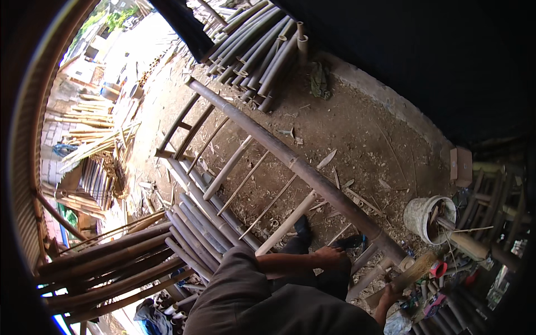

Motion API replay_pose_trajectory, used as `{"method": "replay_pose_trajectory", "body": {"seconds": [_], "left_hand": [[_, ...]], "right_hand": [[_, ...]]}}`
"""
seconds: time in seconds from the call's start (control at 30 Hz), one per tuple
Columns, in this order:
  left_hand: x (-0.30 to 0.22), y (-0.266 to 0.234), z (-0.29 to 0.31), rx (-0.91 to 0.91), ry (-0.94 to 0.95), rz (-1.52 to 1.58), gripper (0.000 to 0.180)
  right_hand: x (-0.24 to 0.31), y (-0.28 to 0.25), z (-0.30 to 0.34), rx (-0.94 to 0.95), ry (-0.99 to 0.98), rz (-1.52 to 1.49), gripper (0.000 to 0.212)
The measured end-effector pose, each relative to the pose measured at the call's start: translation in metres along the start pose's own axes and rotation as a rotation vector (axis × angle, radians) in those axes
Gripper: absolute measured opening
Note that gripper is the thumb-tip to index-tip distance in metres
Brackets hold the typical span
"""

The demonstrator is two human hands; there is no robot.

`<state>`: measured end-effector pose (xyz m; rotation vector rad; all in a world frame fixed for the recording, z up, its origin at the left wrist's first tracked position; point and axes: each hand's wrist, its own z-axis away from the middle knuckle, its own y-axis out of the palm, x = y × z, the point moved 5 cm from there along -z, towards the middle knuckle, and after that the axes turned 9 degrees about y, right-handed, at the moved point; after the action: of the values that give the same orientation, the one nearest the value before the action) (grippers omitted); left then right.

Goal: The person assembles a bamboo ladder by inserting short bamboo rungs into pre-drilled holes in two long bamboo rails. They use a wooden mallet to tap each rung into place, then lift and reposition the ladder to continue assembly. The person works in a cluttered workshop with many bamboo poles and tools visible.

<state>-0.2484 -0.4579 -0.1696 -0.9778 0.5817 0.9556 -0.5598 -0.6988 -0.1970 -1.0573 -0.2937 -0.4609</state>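
A bamboo frame with thick dark poles and several thinner rungs lies at a slant before me. Its long upper pole (pixel 293 162) runs from the far left down toward my right side. Between the poles, a pale split-bamboo rung (pixel 287 223) reaches toward my left forearm. My left hand (pixel 330 257) is closed beside a thin rung; what is in its fingers is hidden. Low at the right, my right hand (pixel 389 297) grips a short thick wooden piece (pixel 417 270), held across the near end of the long pole. The fingers' far side is out of sight.
A stack of dark bamboo poles (pixel 257 53) lies at the far side. To the right stand a white bucket (pixel 416 219) with offcuts and a cardboard box (pixel 461 166). More poles (pixel 111 262) are racked at the left. Shavings litter the dirt floor (pixel 357 139).
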Motion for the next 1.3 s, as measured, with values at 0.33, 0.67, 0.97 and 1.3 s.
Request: {"method": "replay_pose_trajectory", "body": {"seconds": [0.33,0.67,0.97,1.3], "left_hand": [[0.177,0.029,0.333,-0.411,-0.719,0.048,0.035],[0.170,0.181,0.403,-0.471,-0.883,0.501,0.042],[0.180,0.220,0.379,-0.816,-0.948,0.870,0.059],[0.189,0.186,0.383,-1.063,-1.180,1.252,0.057]], "right_hand": [[0.258,0.154,0.098,0.285,-0.250,0.695,0.104],[0.340,0.222,0.076,0.402,-0.463,0.928,0.083],[0.420,0.256,0.157,0.406,-0.386,1.209,0.067],[0.591,0.466,0.300,0.747,-0.315,0.866,0.068]]}}
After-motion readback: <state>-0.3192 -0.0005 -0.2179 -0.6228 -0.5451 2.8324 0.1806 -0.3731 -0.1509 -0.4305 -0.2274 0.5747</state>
